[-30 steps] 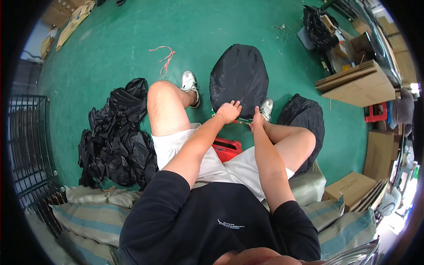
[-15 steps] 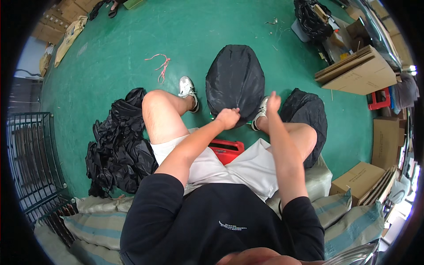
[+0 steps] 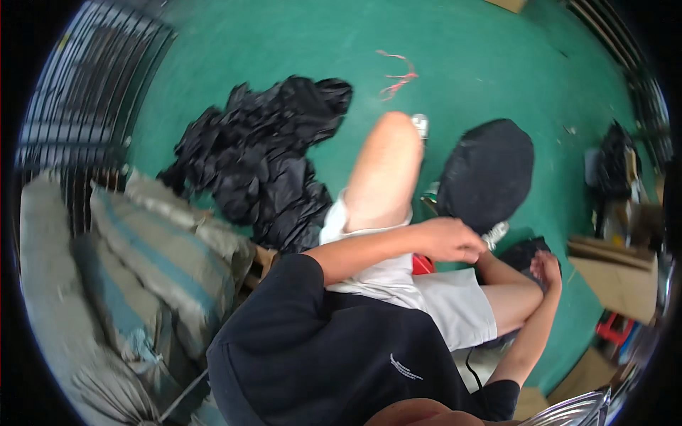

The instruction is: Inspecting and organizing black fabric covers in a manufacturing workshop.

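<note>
I sit with my knees up above a green floor (image 3: 497,64). A round black fabric cover (image 3: 490,170) lies by my feet, next to a white shoe (image 3: 495,233). My left hand (image 3: 451,240) has its fingers curled right at the cover's lower edge; whether it grips the fabric is unclear. Beside my right knee, my right hand (image 3: 547,270) is raised with the fingers apart and nothing in it. It hovers over a second dark bundle (image 3: 524,250).
A heap of crumpled black fabric (image 3: 263,156) lies to my left. Striped sacks (image 3: 163,263) and a wire cage (image 3: 85,106) stand further left. Cardboard boxes (image 3: 618,277) and a red crate (image 3: 614,328) are at the right. Red string (image 3: 398,74) lies ahead; a red object (image 3: 423,264) sits under my legs.
The view has swung left, bringing the sacks and cage closer. My right hand has come off the black cover and moved down beside my right knee. My left hand stays at the cover's edge.
</note>
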{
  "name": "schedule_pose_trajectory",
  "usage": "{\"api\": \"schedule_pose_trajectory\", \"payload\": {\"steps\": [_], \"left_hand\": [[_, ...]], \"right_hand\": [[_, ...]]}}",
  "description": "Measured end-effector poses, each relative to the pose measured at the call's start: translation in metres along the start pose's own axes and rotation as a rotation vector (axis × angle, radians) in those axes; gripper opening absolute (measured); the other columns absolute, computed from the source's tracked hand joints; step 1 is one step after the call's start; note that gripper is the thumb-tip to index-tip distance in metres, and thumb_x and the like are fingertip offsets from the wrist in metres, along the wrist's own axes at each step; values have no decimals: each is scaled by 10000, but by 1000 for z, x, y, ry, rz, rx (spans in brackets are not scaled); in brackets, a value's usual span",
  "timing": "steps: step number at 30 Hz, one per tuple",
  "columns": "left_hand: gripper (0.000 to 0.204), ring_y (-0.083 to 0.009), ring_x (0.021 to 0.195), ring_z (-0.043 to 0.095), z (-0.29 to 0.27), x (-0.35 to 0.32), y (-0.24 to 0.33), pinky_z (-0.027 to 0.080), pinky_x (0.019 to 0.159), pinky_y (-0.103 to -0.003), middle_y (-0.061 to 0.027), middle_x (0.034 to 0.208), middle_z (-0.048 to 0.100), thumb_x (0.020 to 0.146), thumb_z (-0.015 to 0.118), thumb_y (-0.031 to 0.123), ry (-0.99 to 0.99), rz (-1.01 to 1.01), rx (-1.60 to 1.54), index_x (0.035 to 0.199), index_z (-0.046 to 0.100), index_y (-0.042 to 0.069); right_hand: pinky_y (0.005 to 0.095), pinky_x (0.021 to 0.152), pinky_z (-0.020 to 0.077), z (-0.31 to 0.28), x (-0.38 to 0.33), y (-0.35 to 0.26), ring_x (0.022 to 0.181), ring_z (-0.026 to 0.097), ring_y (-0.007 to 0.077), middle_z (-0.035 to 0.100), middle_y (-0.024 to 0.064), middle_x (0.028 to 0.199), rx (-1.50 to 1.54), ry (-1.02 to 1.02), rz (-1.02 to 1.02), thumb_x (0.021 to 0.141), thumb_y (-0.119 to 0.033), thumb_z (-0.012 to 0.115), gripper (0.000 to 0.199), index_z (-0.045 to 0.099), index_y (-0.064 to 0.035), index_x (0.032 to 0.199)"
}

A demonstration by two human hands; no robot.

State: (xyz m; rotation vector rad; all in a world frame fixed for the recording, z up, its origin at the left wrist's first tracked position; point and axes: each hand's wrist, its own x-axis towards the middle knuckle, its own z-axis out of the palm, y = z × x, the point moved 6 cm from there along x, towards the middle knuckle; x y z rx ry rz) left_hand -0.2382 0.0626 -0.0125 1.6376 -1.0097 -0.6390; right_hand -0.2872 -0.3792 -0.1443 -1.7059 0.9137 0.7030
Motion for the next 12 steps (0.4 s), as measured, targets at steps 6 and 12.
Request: {"api": "schedule_pose_trajectory", "payload": {"steps": [6,12], "left_hand": [[158,-125,813,642,-174,-202,-108,505,758,-260,-71,881,687,948,551,123,1350,-124,-318,985,644,0],[554,-264,1221,522,-100,-456,-370,362,1054,-363,-185,1327,523,824,690,358,1396,-1324,311,1307,544,129]], "right_hand": [[247,480,457,-5,-5,-8,586,610,144,624,39,741,59,123,-41,957,-269,512,199,559,-78,995],[335,554,496,-75,21,52,577,583,195,581,30,712,8,202,-242,863,-294,663,242,556,-100,960]]}}
